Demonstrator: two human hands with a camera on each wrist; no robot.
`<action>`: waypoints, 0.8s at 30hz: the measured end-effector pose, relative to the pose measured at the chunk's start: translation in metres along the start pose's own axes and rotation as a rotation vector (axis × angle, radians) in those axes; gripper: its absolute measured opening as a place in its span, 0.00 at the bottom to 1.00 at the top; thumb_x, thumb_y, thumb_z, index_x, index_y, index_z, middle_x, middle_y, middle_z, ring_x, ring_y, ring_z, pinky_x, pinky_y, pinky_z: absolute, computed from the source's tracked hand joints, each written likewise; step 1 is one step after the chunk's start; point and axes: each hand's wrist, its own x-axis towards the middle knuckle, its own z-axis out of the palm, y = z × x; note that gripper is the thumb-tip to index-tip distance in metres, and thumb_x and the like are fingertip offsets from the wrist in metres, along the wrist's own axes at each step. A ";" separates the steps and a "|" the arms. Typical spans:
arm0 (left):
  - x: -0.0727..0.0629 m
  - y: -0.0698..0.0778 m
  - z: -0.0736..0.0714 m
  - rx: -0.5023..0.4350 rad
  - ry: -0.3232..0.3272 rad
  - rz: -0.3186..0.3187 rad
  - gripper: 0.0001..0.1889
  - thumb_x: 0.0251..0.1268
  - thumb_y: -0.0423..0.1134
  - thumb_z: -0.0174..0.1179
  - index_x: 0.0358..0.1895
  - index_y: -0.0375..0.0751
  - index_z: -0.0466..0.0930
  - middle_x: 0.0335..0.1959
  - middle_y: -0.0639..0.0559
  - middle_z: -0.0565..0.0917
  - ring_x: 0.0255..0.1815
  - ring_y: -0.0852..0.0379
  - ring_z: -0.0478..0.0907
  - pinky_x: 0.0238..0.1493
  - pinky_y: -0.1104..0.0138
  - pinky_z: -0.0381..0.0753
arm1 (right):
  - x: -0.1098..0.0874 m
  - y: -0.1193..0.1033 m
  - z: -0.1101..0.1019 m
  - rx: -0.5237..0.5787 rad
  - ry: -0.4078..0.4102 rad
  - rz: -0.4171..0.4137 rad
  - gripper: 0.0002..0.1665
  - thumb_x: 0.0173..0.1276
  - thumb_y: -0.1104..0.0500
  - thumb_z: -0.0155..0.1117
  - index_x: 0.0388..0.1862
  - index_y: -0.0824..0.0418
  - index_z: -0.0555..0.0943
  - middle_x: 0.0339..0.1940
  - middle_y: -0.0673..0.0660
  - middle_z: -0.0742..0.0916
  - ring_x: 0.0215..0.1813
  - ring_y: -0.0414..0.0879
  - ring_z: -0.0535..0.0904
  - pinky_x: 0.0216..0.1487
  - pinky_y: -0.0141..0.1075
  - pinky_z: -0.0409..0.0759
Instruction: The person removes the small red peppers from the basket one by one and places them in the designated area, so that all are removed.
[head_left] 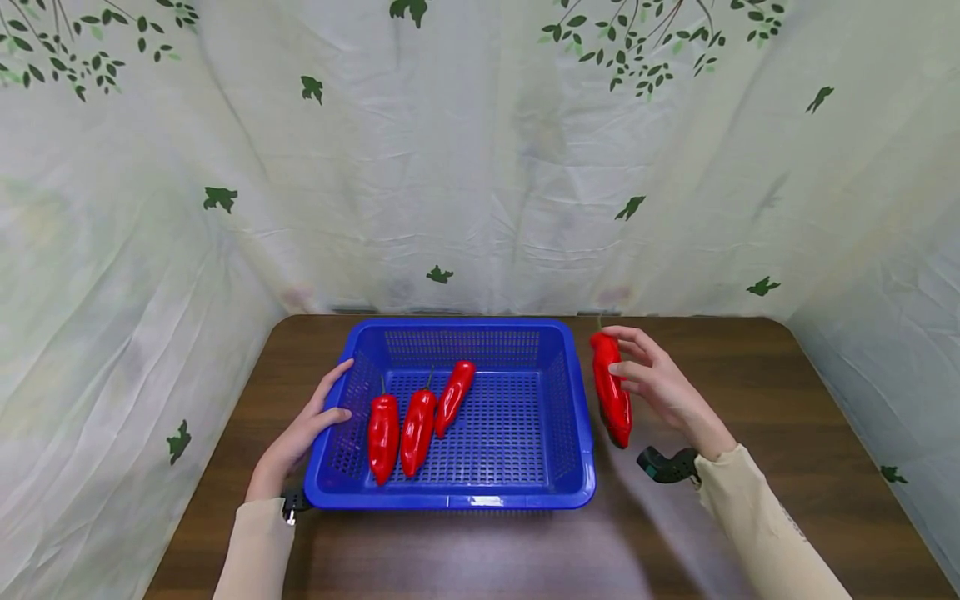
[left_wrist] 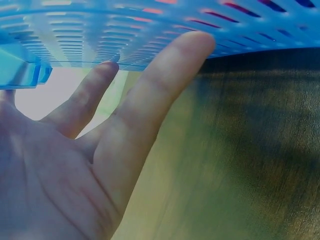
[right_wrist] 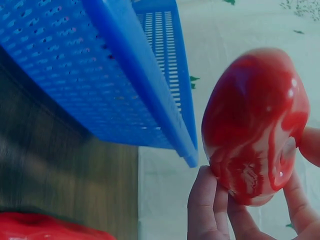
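Note:
My right hand [head_left: 660, 383] holds a red chili pepper [head_left: 613, 396] upright just right of the blue basket [head_left: 450, 500]. In the right wrist view the fingers and thumb pinch this glossy pepper [right_wrist: 255, 125], its tip toward the camera. My left hand [head_left: 303, 429] rests against the basket's left side. In the left wrist view its fingers [left_wrist: 165, 80] are spread and fairly straight, touching the perforated wall [left_wrist: 90, 37]. Three red peppers lie in the basket's left half: one at left [head_left: 383, 437], a middle one [head_left: 417, 433] and a shorter one [head_left: 454, 398].
Around the basket extends a brown wooden table [head_left: 480, 558]. A pale curtain [head_left: 480, 167] with green leaf prints hangs behind and at both sides. Another red object [right_wrist: 50, 227] lies low at left in the right wrist view, mostly cut off by the frame.

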 end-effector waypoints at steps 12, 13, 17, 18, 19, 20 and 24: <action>0.000 0.001 0.001 0.006 0.009 -0.011 0.38 0.67 0.38 0.49 0.76 0.65 0.41 0.75 0.38 0.38 0.69 0.24 0.46 0.51 0.36 0.70 | -0.007 0.014 -0.018 -0.015 0.036 -0.020 0.29 0.69 0.67 0.49 0.67 0.54 0.62 0.66 0.61 0.65 0.60 0.52 0.67 0.51 0.40 0.79; 0.000 0.001 0.001 0.007 0.009 -0.011 0.38 0.67 0.38 0.49 0.76 0.65 0.41 0.75 0.38 0.38 0.69 0.24 0.46 0.51 0.36 0.70 | -0.008 0.016 -0.020 -0.013 0.037 -0.023 0.29 0.69 0.67 0.49 0.68 0.55 0.62 0.66 0.61 0.65 0.60 0.51 0.68 0.50 0.40 0.79; 0.000 0.001 0.001 0.013 0.011 -0.010 0.38 0.67 0.38 0.48 0.76 0.65 0.41 0.75 0.37 0.38 0.69 0.24 0.46 0.51 0.36 0.70 | -0.011 0.022 -0.028 -0.001 0.039 -0.037 0.28 0.69 0.67 0.48 0.68 0.56 0.62 0.64 0.59 0.67 0.58 0.49 0.70 0.49 0.40 0.79; 0.000 0.001 0.001 0.015 0.011 -0.010 0.38 0.67 0.38 0.48 0.76 0.65 0.41 0.75 0.37 0.38 0.69 0.24 0.46 0.51 0.36 0.70 | -0.012 0.023 -0.029 0.003 0.043 -0.039 0.28 0.69 0.67 0.49 0.68 0.56 0.62 0.63 0.58 0.68 0.57 0.49 0.71 0.49 0.40 0.80; 0.000 0.001 0.001 0.016 0.011 -0.010 0.38 0.67 0.38 0.48 0.76 0.65 0.41 0.75 0.37 0.38 0.69 0.24 0.46 0.51 0.36 0.70 | -0.013 0.025 -0.031 0.005 0.047 -0.040 0.29 0.69 0.67 0.49 0.68 0.56 0.62 0.63 0.57 0.68 0.57 0.48 0.71 0.48 0.40 0.80; 0.001 0.000 0.001 0.015 0.012 -0.009 0.38 0.67 0.38 0.48 0.76 0.65 0.41 0.75 0.37 0.38 0.69 0.24 0.46 0.51 0.36 0.70 | -0.013 0.026 -0.032 0.007 0.051 -0.042 0.29 0.68 0.67 0.49 0.67 0.56 0.62 0.62 0.57 0.69 0.57 0.48 0.71 0.48 0.40 0.80; 0.000 0.000 0.001 0.014 0.011 -0.007 0.38 0.67 0.38 0.48 0.76 0.65 0.41 0.75 0.37 0.38 0.69 0.24 0.46 0.51 0.36 0.70 | -0.015 0.029 -0.036 0.024 0.067 -0.047 0.29 0.67 0.68 0.50 0.67 0.56 0.63 0.61 0.55 0.70 0.56 0.48 0.71 0.47 0.40 0.80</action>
